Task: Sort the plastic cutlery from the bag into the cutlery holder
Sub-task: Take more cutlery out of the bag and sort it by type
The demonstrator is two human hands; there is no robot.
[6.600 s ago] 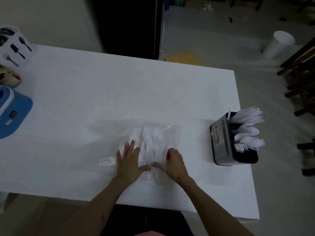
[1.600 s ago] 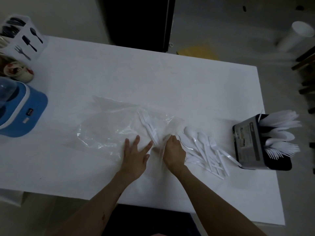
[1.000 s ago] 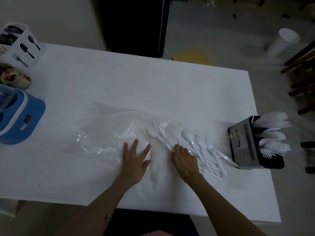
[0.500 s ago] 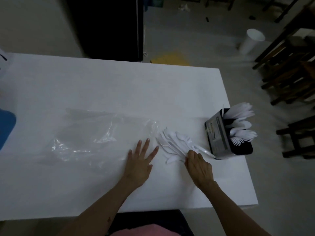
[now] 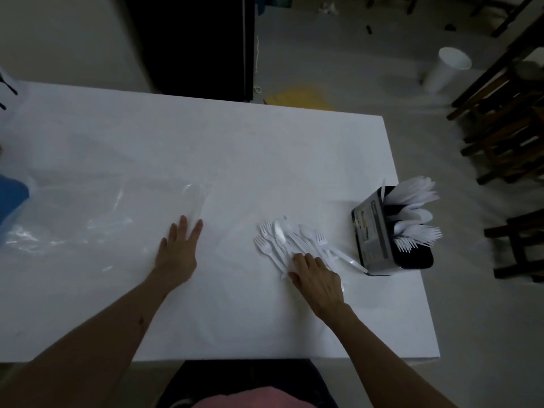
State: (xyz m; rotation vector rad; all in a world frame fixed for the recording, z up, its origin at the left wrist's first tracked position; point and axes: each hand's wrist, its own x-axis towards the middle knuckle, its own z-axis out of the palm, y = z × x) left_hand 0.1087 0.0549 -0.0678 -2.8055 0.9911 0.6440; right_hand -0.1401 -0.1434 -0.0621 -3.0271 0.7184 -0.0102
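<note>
White counter (image 5: 265,148) under me: my left hand (image 5: 179,251) lies flat on the empty bag (image 5: 97,219), my right hand (image 5: 316,276) curls onto the loose cutlery (image 5: 290,241) beside the holder (image 5: 391,234). Dim light and tangled white pieces could make me missort forks among spoons.

Bare forearms, no sleeves, pink garment (image 5: 250,400), dark trousers (image 5: 235,375)

left hand (image 5: 178,251): flat, fingers straight | right hand (image 5: 316,276): palm down, fingers curled
</note>
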